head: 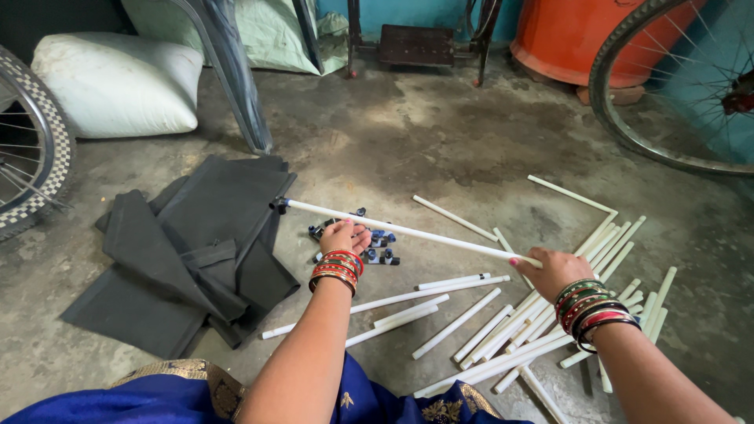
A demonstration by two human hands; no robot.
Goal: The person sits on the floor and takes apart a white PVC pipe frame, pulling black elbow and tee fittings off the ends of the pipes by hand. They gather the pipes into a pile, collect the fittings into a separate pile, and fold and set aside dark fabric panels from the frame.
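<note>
- Head view: rough grey concrete floor (440, 133). Bicycle wheels at the left edge (27, 157) and at top right (667, 94). Orange drum (573, 35) against a teal wall.
- Right hand (550, 271): fingers closed around one end of a long white rod (393, 228). The rod slants up and leftward off the floor, and its far end carries a small dark connector (279, 206) over the cloth's edge.
- Left hand (344, 235): reaching under the rod into a cluster of small black-and-blue connectors (381, 245) on the floor. Fingers curled down onto them; cannot tell whether any piece is pinched.
- Loose white rods (534, 322) lie scattered and piled just beside and below the right hand.
- Folded dark grey cloth (196, 251) lies left of the connectors.
- Sacks: a plump white one (118, 82) at upper left, a pale green one (267, 31) behind a chair leg. No readable labels.
- Bangles on both wrists; blue garment at the bottom edge.
</note>
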